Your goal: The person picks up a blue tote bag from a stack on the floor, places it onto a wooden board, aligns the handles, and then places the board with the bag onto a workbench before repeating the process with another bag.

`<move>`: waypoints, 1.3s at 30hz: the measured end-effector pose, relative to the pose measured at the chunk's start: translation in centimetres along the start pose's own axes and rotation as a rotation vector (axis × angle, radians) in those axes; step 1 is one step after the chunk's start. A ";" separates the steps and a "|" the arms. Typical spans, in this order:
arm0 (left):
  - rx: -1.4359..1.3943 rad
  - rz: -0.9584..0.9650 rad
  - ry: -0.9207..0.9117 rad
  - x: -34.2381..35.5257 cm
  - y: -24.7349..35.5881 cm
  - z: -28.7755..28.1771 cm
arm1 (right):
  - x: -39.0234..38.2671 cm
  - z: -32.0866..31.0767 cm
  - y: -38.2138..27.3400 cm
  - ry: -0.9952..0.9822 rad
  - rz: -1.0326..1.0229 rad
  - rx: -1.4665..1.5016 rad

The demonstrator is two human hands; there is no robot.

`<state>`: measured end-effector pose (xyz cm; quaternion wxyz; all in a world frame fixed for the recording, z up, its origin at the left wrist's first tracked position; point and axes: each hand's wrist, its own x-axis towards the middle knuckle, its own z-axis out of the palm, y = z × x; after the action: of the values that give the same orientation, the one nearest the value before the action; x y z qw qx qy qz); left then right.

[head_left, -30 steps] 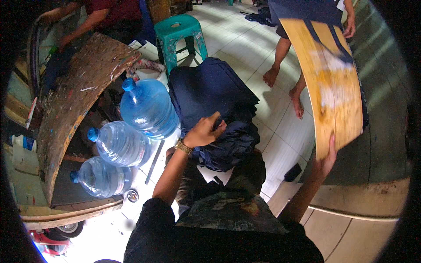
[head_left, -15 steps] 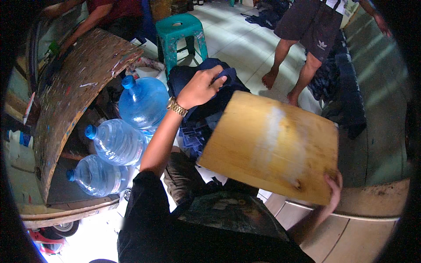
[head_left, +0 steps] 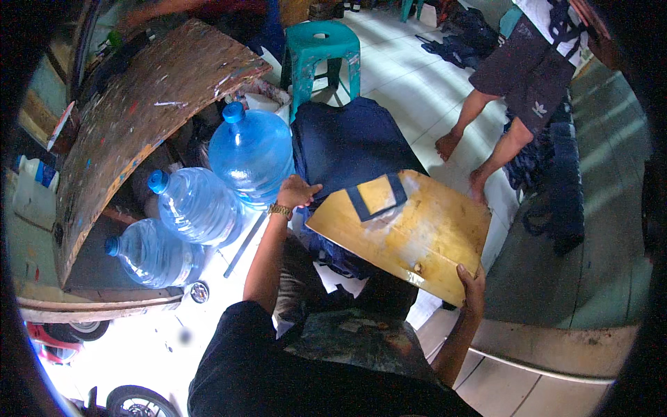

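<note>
My right hand [head_left: 472, 285] grips the near right edge of a flat yellow-brown wooden board [head_left: 445, 236] with whitish smears. The board is tilted above my lap, its far part over a dark blue cloth [head_left: 354, 142]. A dark blue square outline [head_left: 358, 203], its middle the board's yellow, shows near the board's far edge; whether it is fabric I cannot tell. Close to the board's left corner and the cloth's left edge is my left hand [head_left: 300, 191], wearing a gold watch. Its thumb side points right, apart from the partly hidden other fingers; no held thing shows.
Large water bottles [head_left: 198, 208] with blue caps stand at left, beside a curved, paint-spotted wooden panel [head_left: 163, 104]. A green plastic stool [head_left: 323, 52] is behind the cloth. At right a barefoot person [head_left: 514, 97] stands near dark fabric piles [head_left: 556, 181].
My left hand has let go of the bunched cloth and come down toward me; the cloth lies smoother. The board has shifted left and toward me, and the dark square outline now shows on it.
</note>
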<state>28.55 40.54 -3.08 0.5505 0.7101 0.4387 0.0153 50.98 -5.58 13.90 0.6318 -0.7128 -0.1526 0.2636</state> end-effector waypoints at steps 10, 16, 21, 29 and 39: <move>-0.645 0.136 0.021 -5.2 5.2 2.1 | -1.3 3.4 2.2 0.240 -0.073 0.058; -0.953 0.106 0.054 -4.1 5.1 4.1 | -1.2 11.9 8.4 -0.073 0.064 -0.146; -0.913 0.189 0.209 -5.2 2.7 0.9 | 1.1 6.8 0.3 -0.786 0.493 -0.383; -0.727 0.196 -0.004 -11.6 1.8 -2.7 | 15.4 11.4 -4.0 -0.293 -0.115 -0.537; -0.846 0.189 -0.501 -27.8 -3.6 -1.6 | 2.1 5.8 -1.7 -0.975 0.153 -0.491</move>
<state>8.44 24.05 7.50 0.8749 0.4431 0.1823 0.0708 49.63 0.57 14.82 0.2820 -0.6436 -0.4323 0.5652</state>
